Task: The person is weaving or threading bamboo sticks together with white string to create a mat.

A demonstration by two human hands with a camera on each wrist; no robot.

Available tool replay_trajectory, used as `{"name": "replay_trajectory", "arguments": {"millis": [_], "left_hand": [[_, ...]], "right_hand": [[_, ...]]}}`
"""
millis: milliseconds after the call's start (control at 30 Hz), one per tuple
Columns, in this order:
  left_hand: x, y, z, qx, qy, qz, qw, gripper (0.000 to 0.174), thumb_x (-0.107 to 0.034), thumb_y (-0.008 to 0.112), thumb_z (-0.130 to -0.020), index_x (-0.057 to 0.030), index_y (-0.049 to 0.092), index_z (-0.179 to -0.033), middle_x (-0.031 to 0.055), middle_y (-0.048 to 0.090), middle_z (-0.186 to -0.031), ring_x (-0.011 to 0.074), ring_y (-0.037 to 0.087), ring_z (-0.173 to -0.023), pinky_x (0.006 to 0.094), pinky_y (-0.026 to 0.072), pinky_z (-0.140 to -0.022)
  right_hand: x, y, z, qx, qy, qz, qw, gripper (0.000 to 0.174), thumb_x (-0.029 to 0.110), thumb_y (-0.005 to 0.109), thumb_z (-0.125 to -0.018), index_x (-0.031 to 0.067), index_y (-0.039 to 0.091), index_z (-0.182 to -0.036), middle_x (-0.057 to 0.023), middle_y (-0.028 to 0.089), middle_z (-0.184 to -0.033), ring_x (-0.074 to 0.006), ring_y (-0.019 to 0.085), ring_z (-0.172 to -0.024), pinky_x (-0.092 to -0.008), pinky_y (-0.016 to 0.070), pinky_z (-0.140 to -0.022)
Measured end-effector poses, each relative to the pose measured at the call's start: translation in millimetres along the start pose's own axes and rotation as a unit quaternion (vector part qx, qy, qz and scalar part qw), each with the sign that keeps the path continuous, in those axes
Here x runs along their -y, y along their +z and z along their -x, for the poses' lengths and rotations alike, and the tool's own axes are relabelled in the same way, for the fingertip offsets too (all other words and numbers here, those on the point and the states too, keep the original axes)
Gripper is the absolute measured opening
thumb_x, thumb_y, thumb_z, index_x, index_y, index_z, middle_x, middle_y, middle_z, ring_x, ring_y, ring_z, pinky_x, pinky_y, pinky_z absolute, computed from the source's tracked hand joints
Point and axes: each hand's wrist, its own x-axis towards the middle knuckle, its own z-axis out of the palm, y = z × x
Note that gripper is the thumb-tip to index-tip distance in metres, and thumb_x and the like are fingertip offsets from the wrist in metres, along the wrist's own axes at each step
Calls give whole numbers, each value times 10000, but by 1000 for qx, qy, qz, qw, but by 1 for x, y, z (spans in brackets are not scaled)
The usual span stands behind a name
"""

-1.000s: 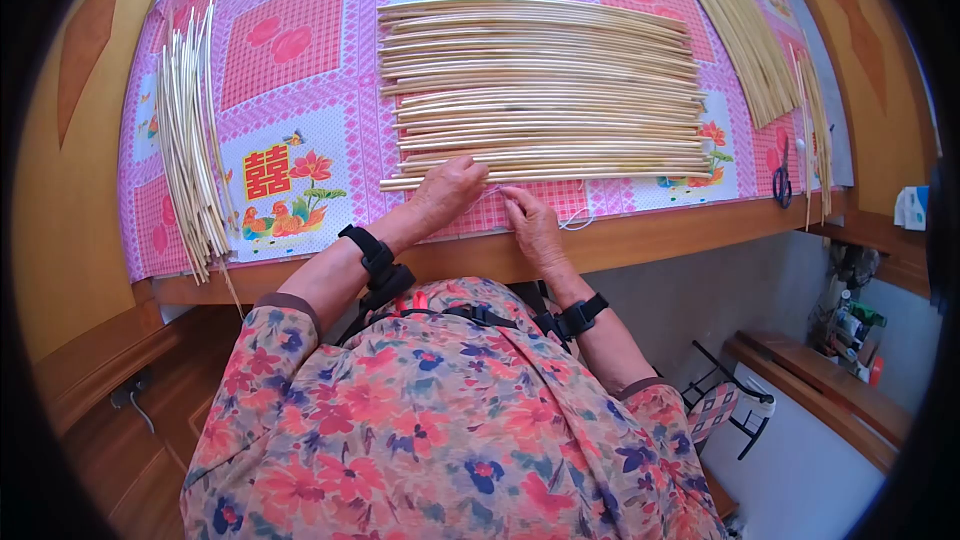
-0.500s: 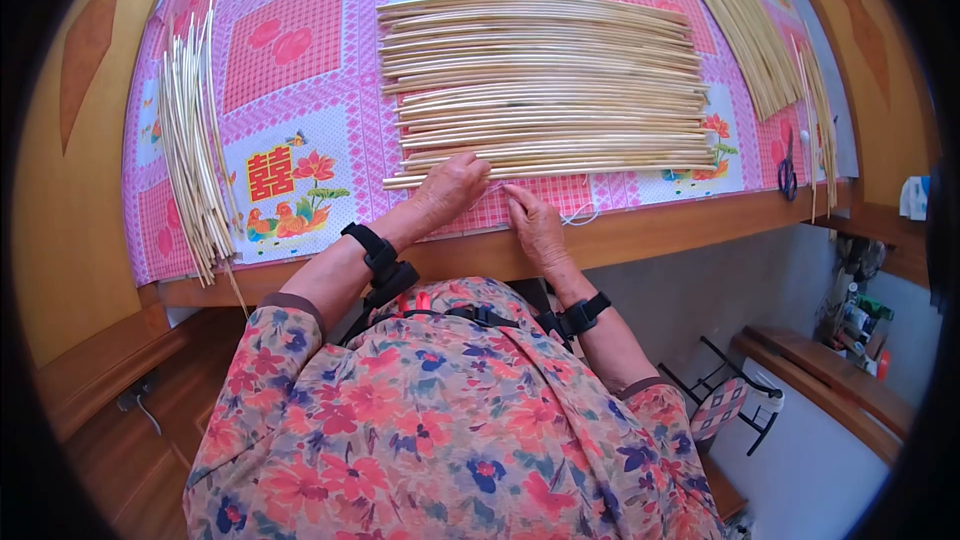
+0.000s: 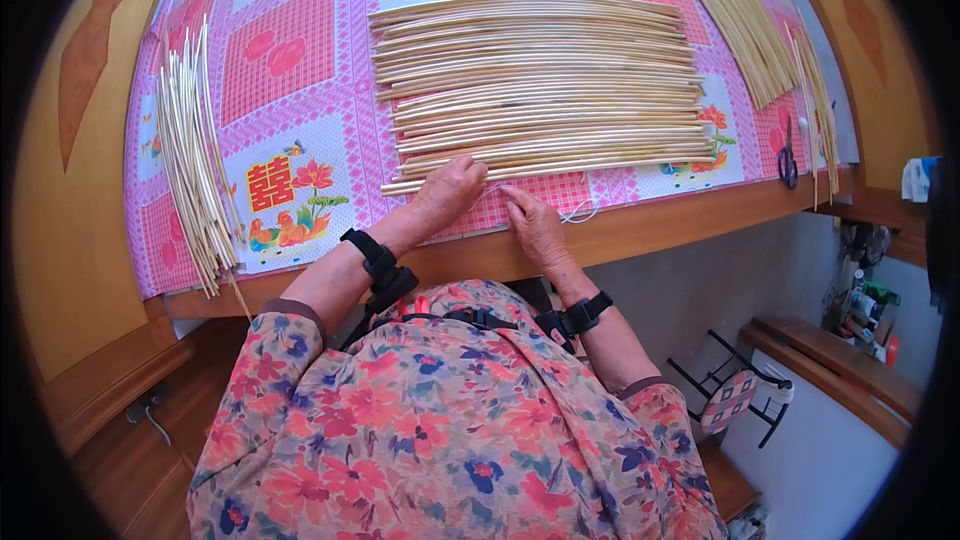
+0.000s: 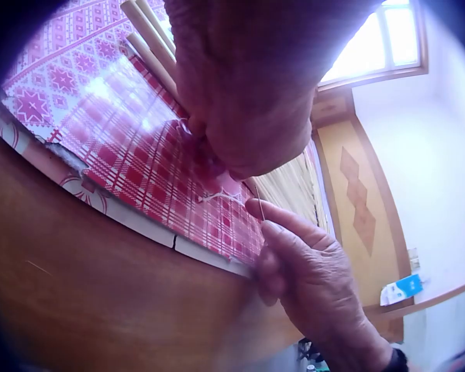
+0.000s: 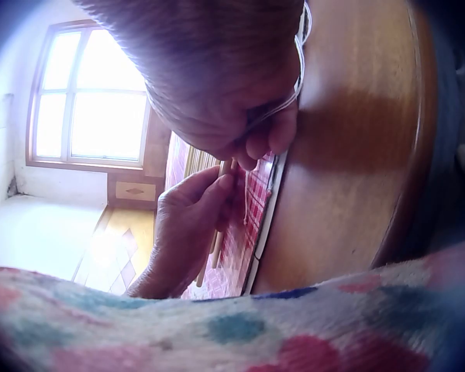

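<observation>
Pale thin sticks (image 3: 540, 80) lie side by side in a wide row across the table. My left hand (image 3: 447, 192) holds the near edge of this row, left of its middle, with thumb and fingers round the nearest sticks (image 5: 217, 246). Just to its right, my right hand (image 3: 537, 227) pinches a fine strand (image 4: 261, 208) between thumb and forefinger, seen best in the left wrist view. White string (image 3: 580, 211) loops out beside the right hand onto the tablecloth. In the right wrist view the string (image 5: 300, 66) runs along that hand's edge.
Loose thin sticks (image 3: 190, 160) lie in a bundle at the left. Another bundle of sticks (image 3: 735, 25) lies at the far right, with a few thinner ones (image 3: 820, 115) beside it. Scissors (image 3: 788, 162) rest near the front right edge. A folding stool (image 3: 730, 400) stands below.
The head view has shifted slightly, showing more of the stool. Both hands keep nearly the same place and hold, and the row of sticks looks unchanged.
</observation>
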Motion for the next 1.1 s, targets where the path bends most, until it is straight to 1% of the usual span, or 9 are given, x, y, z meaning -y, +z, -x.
{"name": "replay_trajectory", "arguments": {"millis": [100, 233, 300, 500, 733, 800, 1000, 1033, 1100], "left_hand": [[-1, -1, -1, -3, 15, -16, 1000, 102, -107, 556, -763, -25, 500, -785, 145, 501, -749, 319, 539, -699, 400, 463, -621], [-3, -3, -1, 4, 11, -11, 1000, 98, -102, 551, -765, -24, 498, -793, 146, 504, -759, 317, 537, -717, 395, 462, -636], [-3, -3, -1, -2, 21, -13, 1000, 100, -98, 545, -768, -19, 495, -804, 147, 507, -767, 318, 536, -734, 395, 460, -656], [-6, -6, -1, 21, 4, -12, 1000, 100, -96, 537, -773, -15, 494, -815, 148, 512, -777, 318, 533, -771, 400, 454, -684], [-4, -7, -1, 24, 6, -8, 1000, 102, -99, 538, -774, -18, 497, -818, 151, 514, -779, 317, 536, -767, 398, 456, -681], [-4, -7, -2, 20, 6, -3, 1000, 102, -101, 539, -774, -19, 497, -817, 149, 514, -777, 317, 537, -762, 398, 456, -678], [-4, -6, -1, 18, 6, -4, 1000, 105, -104, 536, -777, -19, 495, -823, 147, 511, -779, 317, 535, -763, 399, 456, -673], [-4, -6, -1, 18, 6, -4, 1000, 105, -104, 536, -777, -19, 495, -823, 147, 511, -779, 317, 535, -763, 399, 456, -673], [-3, -5, -1, 16, 12, -3, 1000, 102, -101, 534, -777, -20, 494, -824, 145, 508, -776, 317, 534, -760, 400, 455, -669]], "right_hand": [[-1, 0, 0, 2, 6, -5, 1000, 223, 143, 520, -822, 77, 591, -1023, -149, 609, -940, -308, 592, -840, -365, 479, -718], [1, -1, 1, 0, 7, -10, 1000, 221, 142, 519, -821, 70, 589, -1019, -153, 609, -938, -314, 590, -839, -369, 479, -720], [1, 0, 1, -4, -6, -9, 1000, 220, 138, 516, -821, 64, 587, -1017, -157, 608, -935, -319, 589, -840, -372, 478, -723], [2, -1, 1, -3, -7, -3, 1000, 225, 131, 514, -820, 64, 586, -1022, -161, 607, -937, -321, 587, -845, -375, 477, -726], [0, 0, 1, -5, -14, -3, 1000, 227, 130, 515, -818, 69, 588, -1025, -156, 607, -946, -315, 588, -857, -372, 477, -737], [0, 1, 1, -27, -45, 8, 999, 225, 127, 517, -817, 69, 589, -1022, -154, 608, -945, -314, 588, -857, -369, 477, -740], [1, 1, 2, -29, -50, 7, 998, 225, 128, 518, -817, 61, 588, -1021, -155, 609, -940, -314, 588, -856, -369, 477, -743], [1, 1, 2, -29, -50, 7, 998, 225, 128, 518, -817, 61, 588, -1021, -155, 609, -940, -314, 588, -856, -369, 477, -743], [1, 1, 2, -9, -16, -4, 1000, 226, 132, 513, -822, 56, 584, -1023, -158, 608, -945, -316, 586, -865, -371, 476, -745]]}}
